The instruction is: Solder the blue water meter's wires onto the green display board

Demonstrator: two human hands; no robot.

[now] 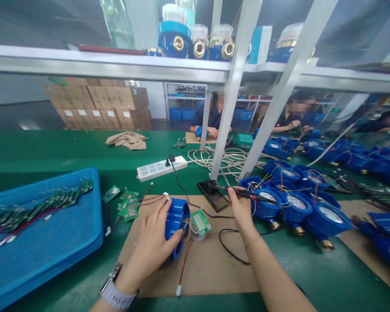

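My left hand [154,238], with a watch on its wrist, grips a blue plastic meter housing [177,216], thumb on the near side and fingers over the top. Thin wires join the housing to a green circuit board [199,222] with a small display, just to its right. A red-and-black lead with a white connector [178,290] trails from it toward me. My right hand [241,208] is closed around a soldering iron [251,194]. The iron's tip points left, over a small black open case [211,193]; whether it touches the case I cannot tell.
A blue tray [95,208] with rows of circuit boards stands at left, loose boards [129,206] beside it. Behind are a power strip [162,168], coiled cable [227,158] and metal shelf posts [230,86]. Several blue meters [297,203] crowd the right. Co-workers sit opposite.
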